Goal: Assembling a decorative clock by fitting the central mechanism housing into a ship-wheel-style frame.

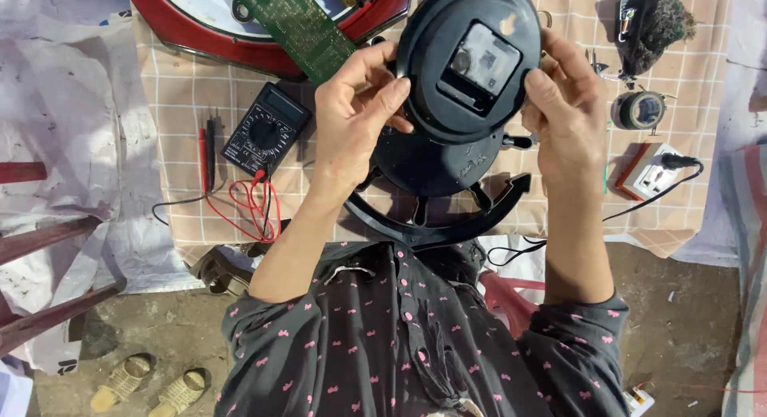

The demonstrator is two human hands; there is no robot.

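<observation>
Both hands up over the counter (pixel 192 97), checked beige cloth on it. Left hand (pixel 355 117) fingers curled round the left rim of a round black plastic clock back (pixel 447 81), matte, with a square grey movement box in its middle. Right hand (pixel 563 105) fingers closed on the right rim. Beneath lies a black spoked plastic frame (pixel 447 217). Nearby: black multimeter (pixel 264 131) with red and black leads, green circuit board (pixel 300 25), red-rimmed clock case (pixel 208 33), white socket adapter (pixel 651 171), tape roll (pixel 639 110).
</observation>
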